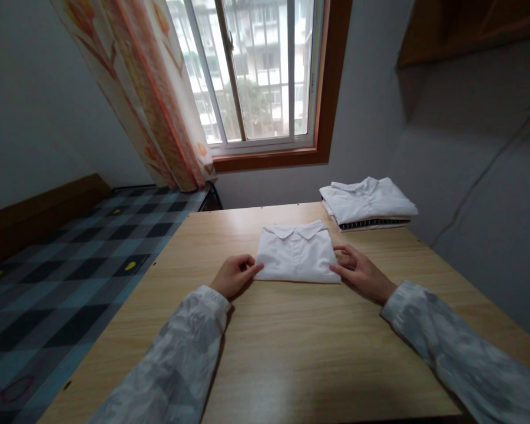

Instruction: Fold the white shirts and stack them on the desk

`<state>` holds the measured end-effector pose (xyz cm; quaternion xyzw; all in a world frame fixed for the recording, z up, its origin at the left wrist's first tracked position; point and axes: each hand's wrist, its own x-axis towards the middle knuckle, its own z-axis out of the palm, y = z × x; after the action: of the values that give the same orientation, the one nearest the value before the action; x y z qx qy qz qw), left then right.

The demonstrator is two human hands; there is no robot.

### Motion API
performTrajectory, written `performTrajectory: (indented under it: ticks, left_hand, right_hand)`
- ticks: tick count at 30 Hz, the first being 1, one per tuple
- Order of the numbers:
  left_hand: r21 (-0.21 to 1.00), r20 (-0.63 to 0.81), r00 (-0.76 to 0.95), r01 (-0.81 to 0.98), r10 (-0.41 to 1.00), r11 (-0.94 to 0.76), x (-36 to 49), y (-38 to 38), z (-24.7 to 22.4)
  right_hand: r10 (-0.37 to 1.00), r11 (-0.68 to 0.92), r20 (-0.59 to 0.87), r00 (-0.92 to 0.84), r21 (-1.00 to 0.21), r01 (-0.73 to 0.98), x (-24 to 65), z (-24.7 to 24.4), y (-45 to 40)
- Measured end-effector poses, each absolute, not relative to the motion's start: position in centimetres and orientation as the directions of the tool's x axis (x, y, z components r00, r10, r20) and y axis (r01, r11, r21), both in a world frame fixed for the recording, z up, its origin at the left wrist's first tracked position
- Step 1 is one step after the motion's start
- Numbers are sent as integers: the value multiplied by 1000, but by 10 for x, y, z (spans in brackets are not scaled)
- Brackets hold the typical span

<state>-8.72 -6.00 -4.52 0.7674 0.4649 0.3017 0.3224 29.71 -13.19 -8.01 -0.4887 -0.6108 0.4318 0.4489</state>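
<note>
A white collared shirt (297, 256), folded into a neat rectangle, lies flat on the wooden table (318, 347) with its collar toward the window. My left hand (235, 274) pinches its near left corner, the thumb on top and the fingers curled beside and partly under the edge. At the opposite side, my right hand (363, 274) holds the right edge between thumb and fingers, the index finger a little farther up. The undersides of both grips are hidden.
A stack of folded clothes (371, 200), white on top with a dark striped piece lower down, sits at the table's far right corner. A checked bed (92, 259) runs along the left. Behind are a window (265, 76) and a flowered curtain (154, 106).
</note>
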Motion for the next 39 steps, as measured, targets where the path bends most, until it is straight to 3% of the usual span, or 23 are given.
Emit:
performTrajectory:
  ticks: [4, 11, 15, 18, 21, 24, 28, 31, 36, 39]
  left_hand:
    - [752, 188, 390, 534, 902, -388, -86, -60, -43]
    - [605, 239, 456, 620, 857, -499, -82, -64, -43]
    - [534, 288, 428, 670, 856, -515, -82, -67, -44]
    - [438, 447, 329, 730, 832, -524, -77, -71, -40]
    - [349, 552, 392, 693, 736, -631, -61, -76, -32]
    - [230, 500, 615, 584, 610, -778, -41, -77, -30]
    - [186, 309, 747, 559, 588, -808, -29, -66, -43]
    - [225, 242, 710, 622, 662, -750, -35, -55, -55]
    - [246, 186, 583, 752, 791, -612, -51, -43, -63]
    - [230, 250, 477, 816, 843, -530, -56, -46, -57]
  right_hand:
    - [986, 157, 140, -93, -965, 209, 290, -77, -129]
    - [956, 162, 258, 139, -861, 482, 286, -79, -127]
    - [909, 169, 345, 235, -818, 550, 292, -80, -128]
    - [826, 272, 529, 198, -680, 681, 288, -73, -132]
    - [747, 437, 663, -43, -441, 784, 276, -60, -138]
    - [720, 570, 623, -305, -279, 773, 264, -50, -140]
    - [775, 597, 429, -464, -258, 759, 257, -55, -133]
    - [825, 554, 322, -464, -302, 776, 263, -67, -126]
    - [884, 453, 276, -378, -307, 837, 279, -77, -120]
    - [899, 413, 282, -335, -292, 863, 279, -72, -122]
